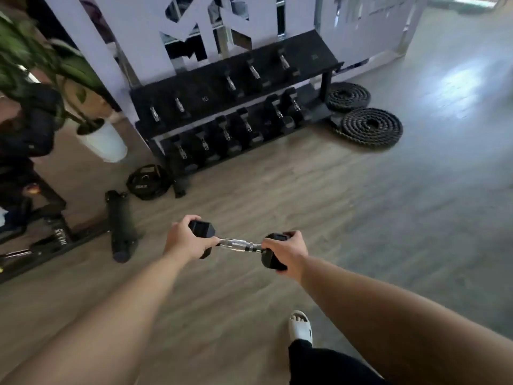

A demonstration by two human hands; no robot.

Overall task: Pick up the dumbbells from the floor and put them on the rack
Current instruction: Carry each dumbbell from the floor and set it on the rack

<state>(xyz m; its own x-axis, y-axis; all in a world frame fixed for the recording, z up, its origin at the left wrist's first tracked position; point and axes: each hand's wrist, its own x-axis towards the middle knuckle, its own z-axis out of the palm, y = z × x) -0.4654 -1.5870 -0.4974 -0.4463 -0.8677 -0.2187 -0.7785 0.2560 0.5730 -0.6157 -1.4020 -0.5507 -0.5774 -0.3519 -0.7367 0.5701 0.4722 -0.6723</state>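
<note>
I hold one black hex dumbbell point(240, 245) with a chrome handle level in front of me, above the wooden floor. My left hand point(185, 240) grips its left head and my right hand point(288, 251) grips its right head. The black two-tier dumbbell rack point(319, 55) stands ahead against the white wall. Several dumbbells rest on both tiers. The top tier shows bare stretches at its right end and near its middle.
Two coiled battle ropes point(370, 126) lie right of the rack. A weight plate point(147, 182) and a black roller point(122, 230) lie on the floor to the left, by a bench frame point(55, 240). A potted plant point(102, 140) stands left. My sandalled foot point(301, 326) is below.
</note>
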